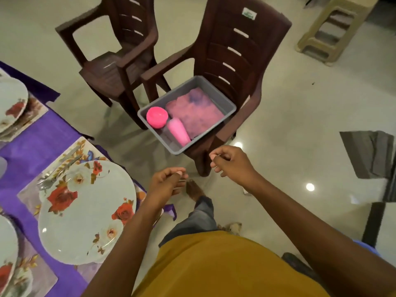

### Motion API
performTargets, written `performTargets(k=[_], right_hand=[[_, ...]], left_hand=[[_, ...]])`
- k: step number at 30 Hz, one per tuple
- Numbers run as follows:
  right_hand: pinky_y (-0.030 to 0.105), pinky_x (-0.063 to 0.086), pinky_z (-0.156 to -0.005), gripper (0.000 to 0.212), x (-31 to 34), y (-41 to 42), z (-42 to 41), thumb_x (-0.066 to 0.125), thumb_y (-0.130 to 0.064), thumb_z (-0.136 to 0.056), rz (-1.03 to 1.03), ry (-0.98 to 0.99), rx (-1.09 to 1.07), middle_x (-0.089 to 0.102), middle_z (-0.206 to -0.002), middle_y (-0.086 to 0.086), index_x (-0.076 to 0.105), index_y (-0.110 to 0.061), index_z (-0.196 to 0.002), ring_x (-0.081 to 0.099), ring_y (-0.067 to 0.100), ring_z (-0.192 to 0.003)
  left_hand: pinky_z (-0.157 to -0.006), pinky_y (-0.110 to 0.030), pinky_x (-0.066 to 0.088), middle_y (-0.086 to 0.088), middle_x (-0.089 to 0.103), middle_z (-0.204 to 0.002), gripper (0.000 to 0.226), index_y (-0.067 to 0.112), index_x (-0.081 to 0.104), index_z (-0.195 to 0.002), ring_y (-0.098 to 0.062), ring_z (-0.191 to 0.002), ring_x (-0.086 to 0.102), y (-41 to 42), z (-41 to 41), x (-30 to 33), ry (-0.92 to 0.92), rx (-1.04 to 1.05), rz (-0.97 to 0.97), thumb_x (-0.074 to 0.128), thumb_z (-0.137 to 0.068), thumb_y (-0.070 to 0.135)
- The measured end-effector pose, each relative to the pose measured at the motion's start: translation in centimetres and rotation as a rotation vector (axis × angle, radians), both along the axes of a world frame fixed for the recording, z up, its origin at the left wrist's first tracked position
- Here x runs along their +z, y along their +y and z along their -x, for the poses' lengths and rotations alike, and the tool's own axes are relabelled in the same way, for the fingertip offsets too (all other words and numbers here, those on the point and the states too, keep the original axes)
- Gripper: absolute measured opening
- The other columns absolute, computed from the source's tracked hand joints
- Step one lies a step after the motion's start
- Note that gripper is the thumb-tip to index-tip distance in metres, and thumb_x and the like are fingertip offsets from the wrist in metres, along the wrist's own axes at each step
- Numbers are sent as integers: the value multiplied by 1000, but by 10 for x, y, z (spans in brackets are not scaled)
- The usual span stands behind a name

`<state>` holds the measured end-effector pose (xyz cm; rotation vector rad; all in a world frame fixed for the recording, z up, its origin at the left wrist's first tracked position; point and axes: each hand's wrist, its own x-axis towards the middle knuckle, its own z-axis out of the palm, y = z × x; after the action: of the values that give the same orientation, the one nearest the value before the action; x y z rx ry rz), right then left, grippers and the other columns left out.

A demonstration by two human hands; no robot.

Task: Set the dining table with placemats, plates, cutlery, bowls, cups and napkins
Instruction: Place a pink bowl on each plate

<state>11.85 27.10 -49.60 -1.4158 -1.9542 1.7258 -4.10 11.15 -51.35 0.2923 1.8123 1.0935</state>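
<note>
Both arms reach forward over the floor, and neither hand has hold of anything. The left hand [166, 183] hangs with its fingers [179, 173] loosely curled inward, just off the edge of the table [42, 144], which wears a purple cloth. The right hand [230, 161] is also loosely curled, thumb and forefinger tips close together but with nothing seen between them.

Just left of the left fingers lies a floral plate [85, 213] on a floral placemat [27, 194], with cutlery [57, 168] resting on the mat at the plate's far-left side. More floral plates show further left: one [6, 260] at the near-left edge of view, and a stack [11, 103] at the far left.

Beyond both hands, just ahead of the right fingers, a grey tub [188, 86] sits on the seat of a brown plastic chair [240, 46]. Inside it are a pink bowl [157, 117], a pink cup [178, 131] lying on its side, and pink napkins [194, 110] behind them. A second brown chair [120, 50] stands further off to the left, and a beige stool [334, 28] far right.
</note>
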Motion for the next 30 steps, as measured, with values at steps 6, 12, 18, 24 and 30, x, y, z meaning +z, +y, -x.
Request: performTargets(k=[6,12,18,24,30], right_hand=[[18,54,-59,8,-4,58,59,65,-22,-100,11,-34,110,77,-85,-1,73,-18,-100,73,11,-74],[21,54,-61,10,-22,116,113,63,-23,-101,58,-139,193,76,-86,0,71,-17,-103,72,12,-74],[28,60,-59,7,-61,169,190,66,-22,-99,62,-193,258,76,-86,2,72,-20,-95,74,19,-77],[39,61,-63,11,-135,219,274,62,-10,-95,114,-219,321,74,-95,11,69,-16,-101,70,17,-70],[46,60,-82,25,-215,253,349,64,-24,-82,124,-246,432,67,-92,1,64,-22,-107,68,26,-89]], left_hand=[[-90,-38,59,0,80,-103,20,17,74,-112,-22,-102,75,58,50,-25,-84,118,50,56,-107,25],[-93,-40,57,2,80,-102,17,19,75,-108,-24,-102,74,115,97,-57,-196,179,100,60,-104,27],[-84,-33,56,-8,71,-119,13,22,70,-109,-18,-99,66,155,148,-94,-208,322,176,58,-105,25],[-88,-32,47,-3,58,-135,47,16,51,-146,-17,-113,58,191,186,-160,-238,397,283,55,-105,40],[-106,-38,48,-7,56,-149,55,12,47,-152,-24,-132,57,242,210,-227,-169,571,295,59,-104,36]])
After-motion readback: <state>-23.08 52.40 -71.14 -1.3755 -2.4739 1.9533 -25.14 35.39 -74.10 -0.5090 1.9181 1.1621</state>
